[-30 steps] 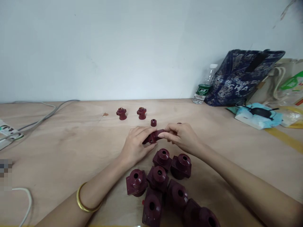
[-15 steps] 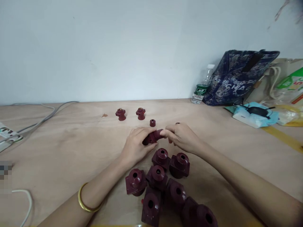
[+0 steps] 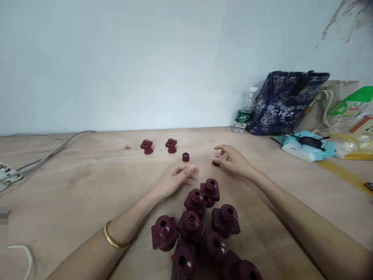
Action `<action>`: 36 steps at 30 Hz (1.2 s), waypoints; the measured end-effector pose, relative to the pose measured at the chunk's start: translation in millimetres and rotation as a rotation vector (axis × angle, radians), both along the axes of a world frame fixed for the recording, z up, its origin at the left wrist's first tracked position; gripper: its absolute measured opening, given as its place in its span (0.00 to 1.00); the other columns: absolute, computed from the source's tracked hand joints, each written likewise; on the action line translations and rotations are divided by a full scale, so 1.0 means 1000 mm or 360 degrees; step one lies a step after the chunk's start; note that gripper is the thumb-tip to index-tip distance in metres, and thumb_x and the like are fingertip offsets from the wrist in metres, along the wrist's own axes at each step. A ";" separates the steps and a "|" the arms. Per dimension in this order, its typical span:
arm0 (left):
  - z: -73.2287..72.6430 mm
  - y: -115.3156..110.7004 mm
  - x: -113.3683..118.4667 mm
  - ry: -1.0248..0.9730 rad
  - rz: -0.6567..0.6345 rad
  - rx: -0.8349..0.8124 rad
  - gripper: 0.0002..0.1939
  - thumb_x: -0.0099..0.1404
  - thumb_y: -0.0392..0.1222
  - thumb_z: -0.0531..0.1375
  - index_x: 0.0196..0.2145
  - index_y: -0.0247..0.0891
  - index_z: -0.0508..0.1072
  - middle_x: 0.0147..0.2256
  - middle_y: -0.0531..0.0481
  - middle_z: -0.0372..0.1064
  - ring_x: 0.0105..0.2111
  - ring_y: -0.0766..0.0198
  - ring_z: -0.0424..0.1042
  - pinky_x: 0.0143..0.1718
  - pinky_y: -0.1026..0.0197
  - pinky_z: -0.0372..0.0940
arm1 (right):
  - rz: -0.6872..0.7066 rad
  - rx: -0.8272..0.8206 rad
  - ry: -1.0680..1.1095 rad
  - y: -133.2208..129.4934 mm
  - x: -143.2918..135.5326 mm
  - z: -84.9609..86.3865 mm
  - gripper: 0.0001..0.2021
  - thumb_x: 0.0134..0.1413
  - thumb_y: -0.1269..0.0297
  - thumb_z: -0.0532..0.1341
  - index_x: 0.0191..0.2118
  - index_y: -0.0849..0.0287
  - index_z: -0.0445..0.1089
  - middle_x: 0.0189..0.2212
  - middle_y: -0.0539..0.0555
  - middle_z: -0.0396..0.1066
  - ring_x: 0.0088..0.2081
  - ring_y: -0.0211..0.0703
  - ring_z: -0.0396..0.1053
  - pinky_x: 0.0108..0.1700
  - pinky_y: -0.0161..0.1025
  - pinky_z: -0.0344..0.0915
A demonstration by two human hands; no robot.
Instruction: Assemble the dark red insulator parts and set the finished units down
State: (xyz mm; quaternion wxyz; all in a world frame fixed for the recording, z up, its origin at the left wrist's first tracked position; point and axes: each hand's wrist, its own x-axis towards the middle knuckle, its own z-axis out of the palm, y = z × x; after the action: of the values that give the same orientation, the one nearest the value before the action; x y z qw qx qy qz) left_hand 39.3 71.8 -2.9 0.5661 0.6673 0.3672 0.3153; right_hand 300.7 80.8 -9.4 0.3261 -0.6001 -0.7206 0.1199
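Several dark red parts with square flanges and holed round tops, one of them at the near middle [image 3: 190, 227], stand close together on the wooden table [image 3: 72, 186]. My left hand [image 3: 177, 178] is above the table behind them, slightly blurred, its fingers bent and apart with nothing visible in them. At the right, my right hand [image 3: 233, 159] has its thumb and fingers spread beside a small dark red cap [image 3: 216, 161], partly covered by the thumb. Another small cap [image 3: 185, 156] sits between the hands. Farther back are two upright red pieces [image 3: 147, 146] [image 3: 171, 145].
A water bottle [image 3: 244, 112] and a dark patterned bag [image 3: 287, 103] stand by the wall at the right. A light blue packet [image 3: 309, 147] lies in front of them. Grey cables [image 3: 60, 147] run along the left side, near a small brown scrap [image 3: 127, 148].
The red part held between both hands now stands at the back of the near group, released. My hands have moved apart, the right one opening beside the small cap. The view has shifted slightly.
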 end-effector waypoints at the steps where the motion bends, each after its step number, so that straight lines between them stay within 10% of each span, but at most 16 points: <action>1: -0.001 0.013 -0.002 0.0127 0.0321 0.0247 0.21 0.59 0.57 0.59 0.41 0.38 0.74 0.40 0.43 0.74 0.39 0.57 0.74 0.41 0.55 0.68 | 0.0110 -0.0044 0.0001 -0.001 -0.001 0.000 0.21 0.49 0.56 0.62 0.48 0.59 0.68 0.40 0.56 0.70 0.34 0.43 0.67 0.36 0.38 0.63; 5: -0.007 0.072 -0.008 0.0339 0.1141 0.0624 0.32 0.51 0.53 0.66 0.50 0.37 0.65 0.51 0.39 0.64 0.44 0.55 0.69 0.45 0.52 0.64 | 0.0365 -0.0114 0.0038 -0.003 -0.010 -0.003 0.11 0.46 0.69 0.61 0.39 0.59 0.71 0.34 0.53 0.71 0.33 0.41 0.67 0.37 0.37 0.63; 10: -0.016 0.105 0.005 0.0322 0.1184 0.0647 0.26 0.50 0.50 0.66 0.44 0.35 0.70 0.42 0.40 0.71 0.42 0.53 0.71 0.46 0.50 0.62 | 0.0309 -0.0013 0.0148 -0.006 -0.026 -0.014 0.15 0.47 0.71 0.59 0.44 0.57 0.70 0.36 0.53 0.71 0.30 0.39 0.66 0.36 0.39 0.64; 21: -0.004 0.007 -0.036 0.0571 0.0893 0.1245 0.23 0.53 0.48 0.66 0.47 0.42 0.70 0.43 0.47 0.70 0.44 0.55 0.70 0.47 0.54 0.64 | 0.0501 -0.0100 0.0839 -0.013 -0.053 0.010 0.17 0.49 0.69 0.60 0.47 0.59 0.67 0.43 0.56 0.73 0.36 0.41 0.72 0.37 0.38 0.69; 27: -0.002 -0.004 -0.008 0.0604 0.0450 0.1360 0.20 0.54 0.48 0.67 0.44 0.41 0.71 0.41 0.46 0.74 0.43 0.53 0.71 0.44 0.52 0.64 | 0.0723 -0.0127 0.0770 -0.033 -0.068 0.027 0.12 0.50 0.67 0.63 0.43 0.57 0.71 0.42 0.53 0.73 0.35 0.40 0.72 0.36 0.38 0.70; 36: -0.004 -0.008 -0.013 0.0692 0.0390 0.1781 0.19 0.58 0.46 0.65 0.47 0.40 0.71 0.40 0.44 0.72 0.41 0.55 0.68 0.42 0.53 0.63 | 0.0607 -0.0238 0.0621 -0.034 -0.068 0.027 0.14 0.48 0.59 0.66 0.41 0.60 0.74 0.31 0.52 0.76 0.31 0.41 0.71 0.32 0.35 0.67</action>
State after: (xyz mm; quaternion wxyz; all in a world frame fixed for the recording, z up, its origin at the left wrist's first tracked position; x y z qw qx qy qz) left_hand 26.4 63.4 -6.5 0.0016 0.8653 0.3271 0.3798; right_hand 232.8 46.9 17.4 0.3850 -0.4415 -0.7332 0.3453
